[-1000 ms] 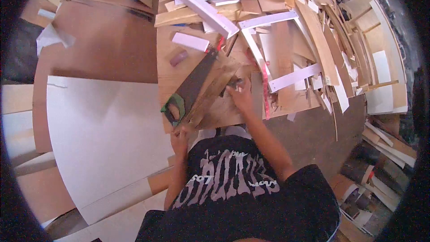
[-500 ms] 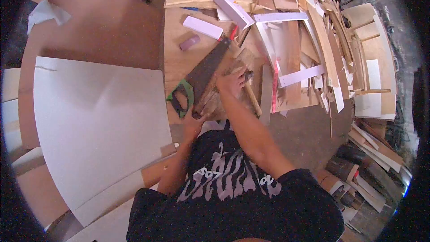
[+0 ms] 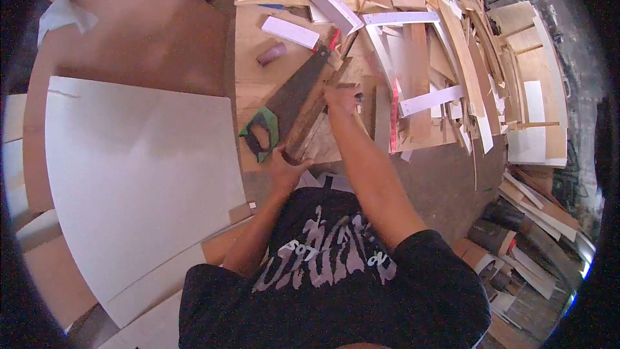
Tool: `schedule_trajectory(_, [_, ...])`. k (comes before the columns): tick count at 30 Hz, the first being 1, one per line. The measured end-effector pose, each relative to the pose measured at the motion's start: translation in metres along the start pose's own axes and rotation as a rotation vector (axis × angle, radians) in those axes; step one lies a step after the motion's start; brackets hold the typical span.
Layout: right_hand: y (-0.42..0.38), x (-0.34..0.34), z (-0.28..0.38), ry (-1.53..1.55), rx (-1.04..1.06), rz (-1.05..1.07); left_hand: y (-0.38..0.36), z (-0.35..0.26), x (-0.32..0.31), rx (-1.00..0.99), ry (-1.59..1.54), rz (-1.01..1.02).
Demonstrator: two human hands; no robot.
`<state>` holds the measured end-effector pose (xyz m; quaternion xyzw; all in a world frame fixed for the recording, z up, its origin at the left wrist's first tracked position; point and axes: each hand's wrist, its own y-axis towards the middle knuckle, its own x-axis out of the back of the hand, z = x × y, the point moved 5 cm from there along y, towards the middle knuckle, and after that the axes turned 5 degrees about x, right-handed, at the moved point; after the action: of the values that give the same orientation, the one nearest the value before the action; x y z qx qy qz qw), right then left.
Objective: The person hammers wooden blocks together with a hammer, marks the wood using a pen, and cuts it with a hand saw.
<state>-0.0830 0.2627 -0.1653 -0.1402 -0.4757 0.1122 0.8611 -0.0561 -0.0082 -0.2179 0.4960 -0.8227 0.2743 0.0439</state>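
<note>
We see one saw [image 3: 296, 92] forward and left of our left hand [image 3: 284, 169], which grips the near end of one wooden strip [image 3: 306, 130]. From this hand, the strip runs forward and to the right, its long side along the saw. Our right hand [image 3: 342, 98] is curled by its farther part; we cannot tell what it grasps.

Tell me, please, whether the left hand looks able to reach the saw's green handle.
Probably yes: the green handle lies close beside the left hand, seemingly uncovered. However, this hand would likely first need to release the wooden strip.
</note>
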Motion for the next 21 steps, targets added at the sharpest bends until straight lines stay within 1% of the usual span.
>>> schedule_trajectory(1, [0.003,0.0,-0.003,0.118,0.031,-0.021,-0.002,-0.001,-0.002,0.002,-0.042,0.016])
schedule_trajectory(2, [0.008,0.001,-0.007,0.121,0.038,-0.02,-0.005,-0.001,-0.002,-0.003,-0.045,0.01])
schedule_trajectory(4, [0.013,-0.007,-0.009,0.603,0.075,0.316,-0.02,-0.02,0.002,-0.421,0.289,-0.168])
schedule_trajectory(5, [0.014,-0.004,-0.017,0.607,0.082,0.318,-0.023,-0.021,0.003,-0.426,0.29,-0.175])
schedule_trajectory(7, [-0.022,0.032,0.001,1.043,0.329,0.472,-0.033,-0.028,0.01,-0.442,0.14,-0.081])
schedule_trajectory(8, [-0.03,0.044,0.001,1.055,0.329,0.475,-0.039,-0.035,0.016,-0.449,0.095,-0.05])
schedule_trajectory(9, [-0.038,0.056,0.001,1.081,0.387,0.49,-0.047,-0.052,0.025,-0.386,0.126,0.018])
schedule_trajectory(10, [-0.044,0.067,0.001,1.104,0.447,0.506,-0.05,-0.055,0.026,-0.354,0.143,0.047])
schedule_trajectory(11, [-0.05,0.076,-0.001,1.112,0.446,0.513,-0.052,-0.057,0.028,-0.322,0.162,0.076])
schedule_trajectory(12, [-0.057,0.085,0.001,1.12,0.534,0.527,-0.051,-0.053,0.028,-0.442,0.165,0.07])
schedule_trajectory(13, [-0.065,0.094,0.005,1.132,0.624,0.539,-0.047,-0.047,0.028,-0.508,0.175,0.066])
schedule_trajectory(14, [-0.071,0.101,0.003,1.15,0.623,0.54,-0.042,-0.04,0.028,-0.574,0.186,0.062])
schedule_trajectory(16, [-0.091,0.112,-0.001,1.148,0.775,0.535,-0.03,-0.035,0.03,-0.533,0.153,0.085])
schedule_trajectory(17, [-0.093,0.109,-0.009,1.164,0.757,0.522,-0.025,-0.031,0.033,-0.534,0.172,0.102])
schedule_trajectory(19, [-0.1,0.104,-0.018,1.07,0.823,0.5,-0.023,-0.052,0.045,-0.493,0.241,0.066])
schedule_trajectory(20, [-0.105,0.105,-0.017,1.076,0.833,0.49,-0.018,-0.065,0.05,-0.507,0.241,0.066])
schedule_trajectory(21, [-0.118,0.106,-0.016,1.131,0.877,0.542,-0.013,-0.078,0.055,-0.562,0.27,0.087])
